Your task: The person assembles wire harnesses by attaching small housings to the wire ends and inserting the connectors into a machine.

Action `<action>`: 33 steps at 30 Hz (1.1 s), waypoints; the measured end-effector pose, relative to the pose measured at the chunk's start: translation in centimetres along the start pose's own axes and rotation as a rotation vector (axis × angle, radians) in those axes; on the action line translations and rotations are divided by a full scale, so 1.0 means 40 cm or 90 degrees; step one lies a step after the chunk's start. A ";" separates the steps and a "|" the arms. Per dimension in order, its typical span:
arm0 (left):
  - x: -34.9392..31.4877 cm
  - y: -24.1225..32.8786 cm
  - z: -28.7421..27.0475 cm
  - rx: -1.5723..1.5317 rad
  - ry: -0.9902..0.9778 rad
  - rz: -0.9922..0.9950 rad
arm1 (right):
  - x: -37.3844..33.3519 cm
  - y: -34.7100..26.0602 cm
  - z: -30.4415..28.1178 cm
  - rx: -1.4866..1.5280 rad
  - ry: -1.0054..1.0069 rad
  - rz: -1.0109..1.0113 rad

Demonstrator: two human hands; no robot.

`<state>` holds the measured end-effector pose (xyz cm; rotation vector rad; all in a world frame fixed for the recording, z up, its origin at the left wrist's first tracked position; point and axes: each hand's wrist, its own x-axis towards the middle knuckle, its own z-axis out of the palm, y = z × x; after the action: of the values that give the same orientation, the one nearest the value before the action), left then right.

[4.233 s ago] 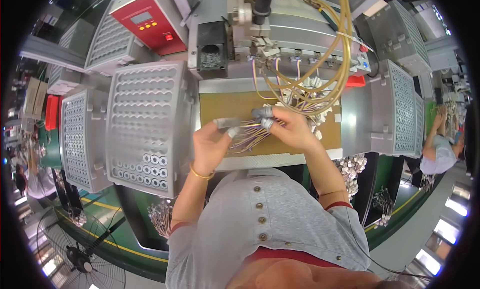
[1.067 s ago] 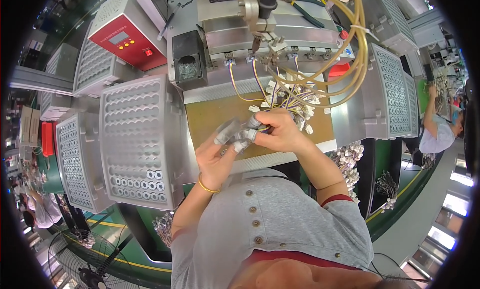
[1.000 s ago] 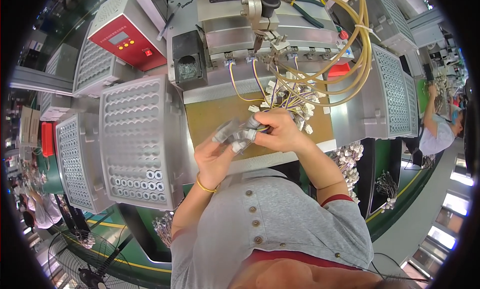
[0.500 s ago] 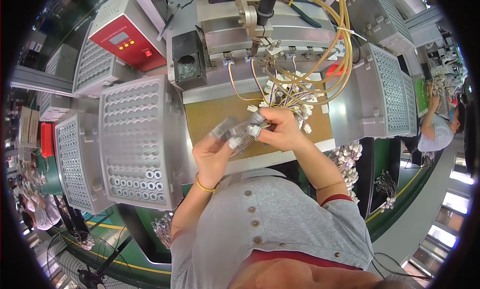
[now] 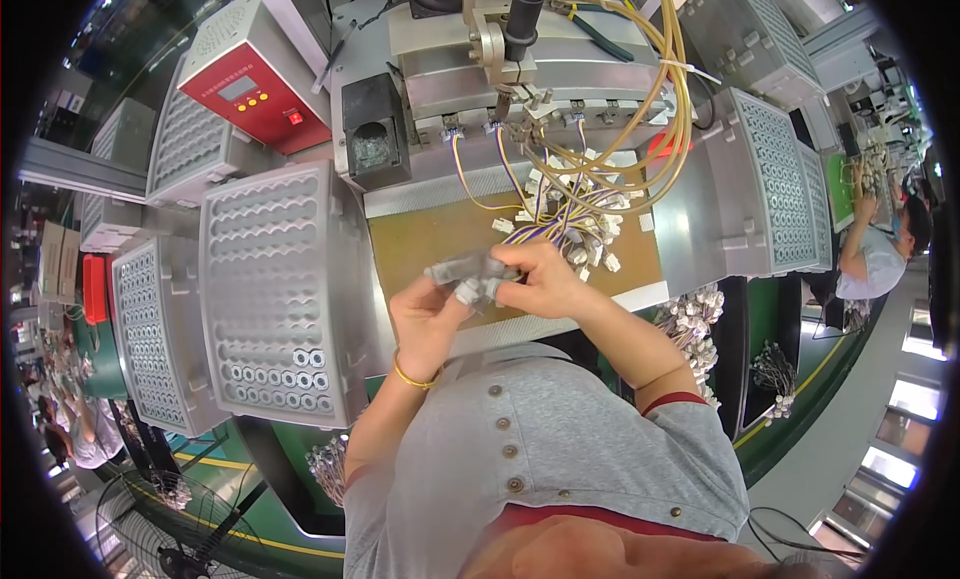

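Over the brown work mat (image 5: pixel 410 244), my left hand (image 5: pixel 428 307) and my right hand (image 5: pixel 545 279) meet, fingertips pinched close together. Grey and whitish covers sit on several fingertips. Whatever lies between them is small and hidden. Just beyond my right hand spreads a bundle of purple, yellow and white wires (image 5: pixel 535 219) with white plug connectors (image 5: pixel 590 249); some of the wires run down to my right fingertips. Farther back, several wires hang from small parts clamped along the front of a metal fixture (image 5: pixel 430 109).
Left of the mat stands a grey tray (image 5: pixel 265 229) with ring-shaped parts in its lower rows. A red control box (image 5: pixel 260 84) and a black box (image 5: pixel 375 144) are behind it. Yellowish tubes (image 5: pixel 680 109) loop over the fixture. More trays (image 5: pixel 765 179) stand at right, near another person (image 5: pixel 875 249).
My hands have come closer together and slightly toward my body at the right. The view has shifted a little. The blur on my left fingers has lessened.
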<state>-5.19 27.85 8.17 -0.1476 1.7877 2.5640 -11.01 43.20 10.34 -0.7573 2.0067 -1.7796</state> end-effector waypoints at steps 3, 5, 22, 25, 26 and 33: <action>0.015 -0.008 0.005 -0.089 0.052 -0.061 | -0.004 0.007 0.014 0.094 0.024 0.057; 0.029 0.004 0.016 -0.110 0.034 -0.052 | -0.001 0.028 0.020 0.147 0.114 0.006; 0.059 -0.070 0.095 0.070 -0.016 0.116 | -0.041 0.047 -0.165 -0.098 0.280 0.051; 0.075 -0.037 0.101 -0.026 -0.055 0.061 | -0.045 0.029 -0.129 -0.057 0.122 0.026; 0.083 -0.034 0.092 -0.065 -0.111 -0.002 | -0.043 0.035 -0.126 -0.010 0.126 0.068; 0.076 -0.045 0.118 -0.109 -0.035 -0.010 | -0.031 0.026 -0.134 -0.014 0.144 -0.001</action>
<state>-8.42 32.76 7.84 -0.0912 1.5421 2.6791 -13.33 48.28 10.02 -0.5862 2.1717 -1.9217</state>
